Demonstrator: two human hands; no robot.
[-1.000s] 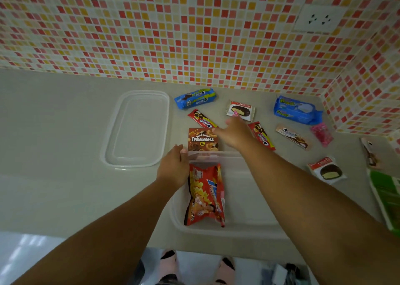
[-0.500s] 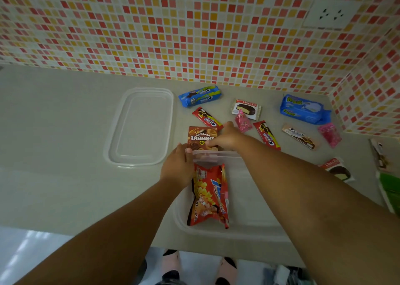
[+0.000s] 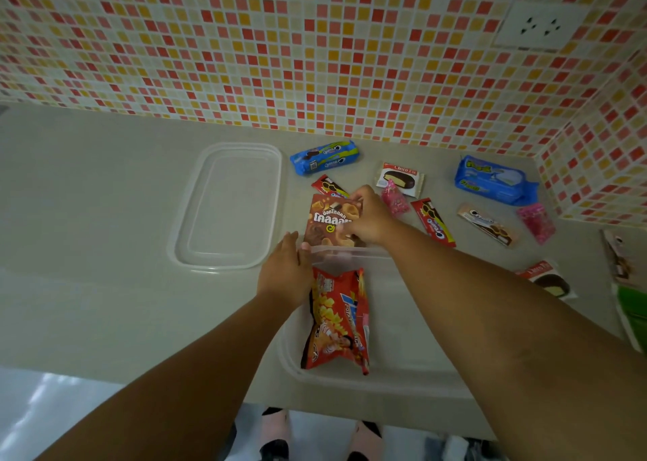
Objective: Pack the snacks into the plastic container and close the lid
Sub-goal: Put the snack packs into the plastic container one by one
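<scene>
A clear plastic container sits near the counter's front edge with a red chips bag lying inside it. My left hand grips the container's far left corner. My right hand closes on a brown snack box just beyond the container's far rim. The clear lid lies flat to the left. Loose snacks lie behind: a blue cookie pack, a red cookie bar, a white choco pie, a pink candy.
More snacks lie to the right: a red bar, a large blue pack, a brown bar, a pink pouch, another choco pie, a green pack. Tiled walls close the back and right.
My right hand drew back from the far snacks to the brown box and took hold of it. A pink candy now lies by the choco pie. My left hand stayed on the container.
</scene>
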